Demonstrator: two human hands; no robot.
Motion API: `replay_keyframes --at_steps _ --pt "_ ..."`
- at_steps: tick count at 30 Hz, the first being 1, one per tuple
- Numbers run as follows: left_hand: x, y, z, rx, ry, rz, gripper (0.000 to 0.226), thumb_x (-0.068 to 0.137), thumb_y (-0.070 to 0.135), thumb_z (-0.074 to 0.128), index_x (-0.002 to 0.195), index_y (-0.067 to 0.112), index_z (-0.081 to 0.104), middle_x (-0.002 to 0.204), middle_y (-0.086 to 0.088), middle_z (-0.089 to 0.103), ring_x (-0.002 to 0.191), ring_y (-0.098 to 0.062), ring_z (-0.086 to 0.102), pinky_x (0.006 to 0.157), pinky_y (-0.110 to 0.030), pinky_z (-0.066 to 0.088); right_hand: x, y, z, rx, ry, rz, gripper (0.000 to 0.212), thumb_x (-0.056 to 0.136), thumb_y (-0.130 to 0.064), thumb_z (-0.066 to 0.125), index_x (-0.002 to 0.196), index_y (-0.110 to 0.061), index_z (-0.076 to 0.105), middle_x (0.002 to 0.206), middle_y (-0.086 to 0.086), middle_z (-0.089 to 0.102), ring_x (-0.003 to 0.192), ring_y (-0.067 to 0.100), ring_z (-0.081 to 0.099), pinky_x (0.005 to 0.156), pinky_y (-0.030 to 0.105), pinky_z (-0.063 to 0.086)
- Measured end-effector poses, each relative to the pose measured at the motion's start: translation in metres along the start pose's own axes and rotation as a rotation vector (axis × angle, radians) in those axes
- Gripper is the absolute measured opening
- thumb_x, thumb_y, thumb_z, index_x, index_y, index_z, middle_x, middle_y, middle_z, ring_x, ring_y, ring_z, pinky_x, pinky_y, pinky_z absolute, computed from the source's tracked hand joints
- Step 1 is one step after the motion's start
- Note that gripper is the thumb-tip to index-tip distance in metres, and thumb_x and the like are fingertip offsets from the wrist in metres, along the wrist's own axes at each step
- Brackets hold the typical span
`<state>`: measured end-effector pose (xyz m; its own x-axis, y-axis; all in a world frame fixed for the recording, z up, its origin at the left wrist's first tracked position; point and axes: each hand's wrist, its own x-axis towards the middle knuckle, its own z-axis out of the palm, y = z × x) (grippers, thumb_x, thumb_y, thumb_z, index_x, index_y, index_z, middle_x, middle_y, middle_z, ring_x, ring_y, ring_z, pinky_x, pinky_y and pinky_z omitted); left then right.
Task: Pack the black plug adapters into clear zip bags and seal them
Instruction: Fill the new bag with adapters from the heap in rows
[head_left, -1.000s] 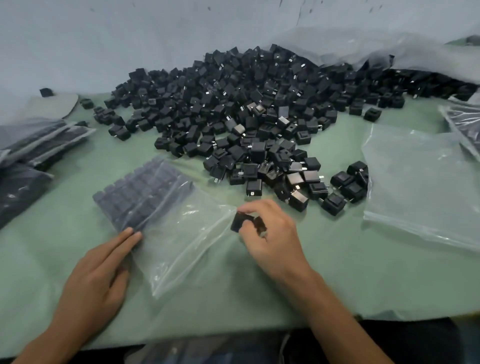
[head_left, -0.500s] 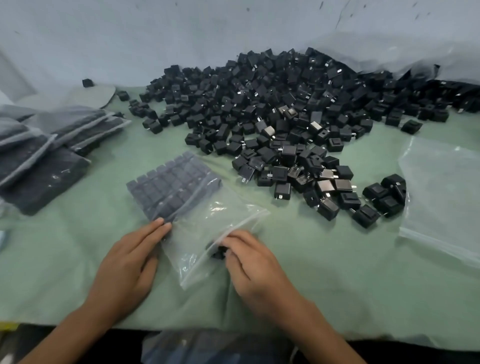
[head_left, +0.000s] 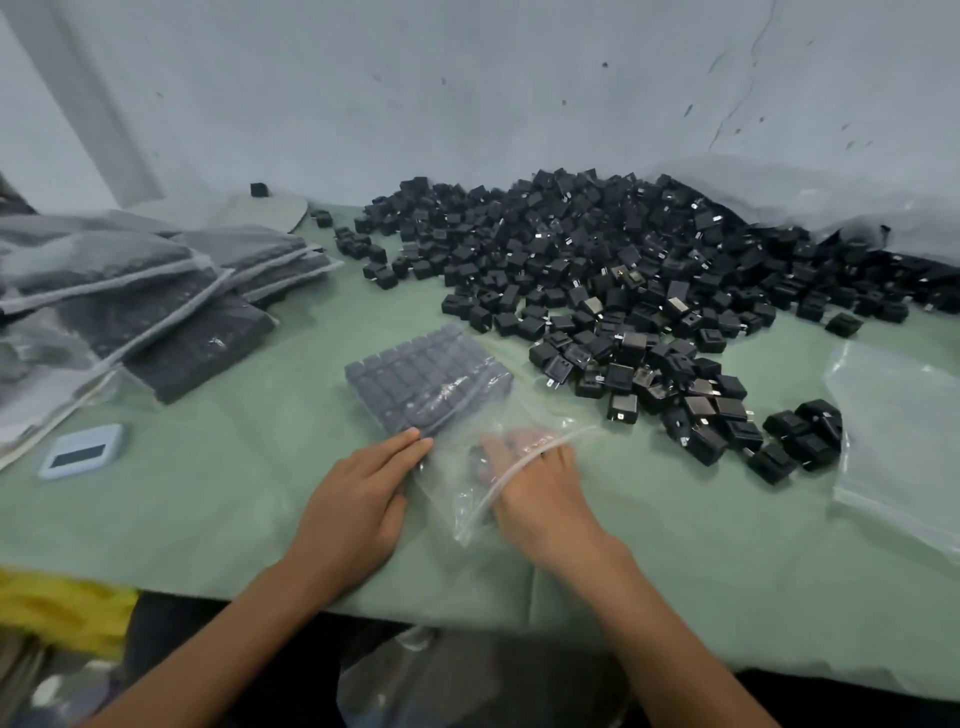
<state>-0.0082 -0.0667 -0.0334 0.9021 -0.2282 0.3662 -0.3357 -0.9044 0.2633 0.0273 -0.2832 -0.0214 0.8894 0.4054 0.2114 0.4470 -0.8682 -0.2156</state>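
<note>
One zip bag (head_left: 457, 410), mouth nearward-right.

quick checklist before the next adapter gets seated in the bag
1. Zip bag mouth open: ok, the right hand has its fingers inside.
2. Left hand steadying the bag: ok, flat fingers press beside the packed rows.
3. Adapter held in the right hand: cannot tell, only a dark shape shows through the plastic.
4. Room left in the bag: ok, the near part is unfilled.
5. Loose adapters on hand: ok, a big pile lies behind.
</note>
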Motion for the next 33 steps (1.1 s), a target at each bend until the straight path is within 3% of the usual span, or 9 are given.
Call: replay_keyframes --at_steps 4,8,11,15,18,21,27,33 --pt "-0.001 -0.002 0.002 -0.029 0.002 -0.019 0.062 0.079 0.013 0.051 0.14 0.025 0.056 0.146 0.006 0.051 0.128 -0.017 0.054 0.101 -0.031 0.043 0.016 -0.022 0.006 0.221 -0.058 0.069 0.025 0.102 -0.034 0.039 0.118 -0.026 0.055 0.116 0.003 0.06 0.111 0.028 0.053 0.095 0.039 0.035" --pt "-0.001 0.0 -0.001 -0.047 0.012 0.001 0.063 0.075 0.01 0.054 0.137 0.021 0.059 0.144 0.003 0.055 0.126 -0.019 0.056 0.099 -0.033 0.046 0.033 -0.03 0.004 0.14 0.082 0.062 0.01 0.095 -0.03 0.054 0.098 -0.023 0.06 0.099 0.003 0.061 0.094 0.027 0.059 0.086 0.04 0.044" --pt "-0.001 0.0 -0.003 -0.052 0.006 0.028 0.063 0.075 0.008 0.054 0.138 0.017 0.059 0.144 0.0 0.055 0.125 -0.023 0.058 0.099 -0.037 0.049 0.04 -0.033 0.011 0.246 0.106 0.136 0.03 0.101 -0.036 0.041 0.089 -0.02 0.064 0.087 0.0 0.064 0.084 0.02 0.061 0.083 0.037 0.048" --pt "-0.002 -0.001 -0.002 -0.048 0.014 0.034 0.065 0.075 0.006 0.055 0.139 0.016 0.057 0.144 -0.002 0.055 0.124 -0.024 0.058 0.1 -0.038 0.049 0.03 -0.031 0.026 0.478 0.153 0.103 0.014 0.099 -0.029 0.05 0.099 -0.021 0.062 0.088 -0.001 0.067 0.085 0.017 0.063 0.085 0.033 0.049" --pt "-0.001 -0.002 0.0 -0.03 0.033 0.038 0.066 0.077 0.005 0.059 0.142 0.015 0.053 0.144 -0.003 0.054 0.126 -0.023 0.057 0.1 -0.037 0.048 0.028 -0.026 0.031 0.573 0.172 0.102 0.02 0.097 -0.022 0.053 0.114 -0.023 0.062 0.101 0.002 0.071 0.097 0.021 0.065 0.092 0.038 0.05" --pt "-0.001 -0.001 0.002 -0.009 0.039 0.03 0.067 0.078 0.003 0.062 0.144 0.012 0.05 0.144 -0.004 0.054 0.126 -0.024 0.056 0.101 -0.035 0.047 0.03 -0.027 0.035 0.641 0.167 0.141 0.018 0.096 -0.024 0.057 0.113 -0.025 0.063 0.102 -0.002 0.071 0.098 0.016 0.065 0.094 0.038 0.05" --pt "0.001 0.0 0.002 0.016 0.058 0.05 0.061 0.075 0.005 0.061 0.136 0.013 0.059 0.141 -0.002 0.057 0.121 -0.027 0.058 0.101 -0.037 0.048 0.032 -0.02 0.038 0.627 0.2 0.106 0.015 0.094 -0.031 0.063 0.105 -0.022 0.067 0.09 -0.006 0.07 0.084 0.014 0.065 0.084 0.036 0.052" --pt "0.006 0.002 0.0 0.084 -0.03 0.059 0.067 0.078 0.013 0.052 0.144 0.022 0.051 0.15 0.006 0.048 0.135 -0.025 0.045 0.104 -0.039 0.042 0.034 -0.02 0.036 0.552 0.156 0.073 0.016 0.099 -0.027 0.048 0.104 -0.026 0.063 0.087 0.0 0.069 0.083 0.019 0.064 0.084 0.04 0.052"
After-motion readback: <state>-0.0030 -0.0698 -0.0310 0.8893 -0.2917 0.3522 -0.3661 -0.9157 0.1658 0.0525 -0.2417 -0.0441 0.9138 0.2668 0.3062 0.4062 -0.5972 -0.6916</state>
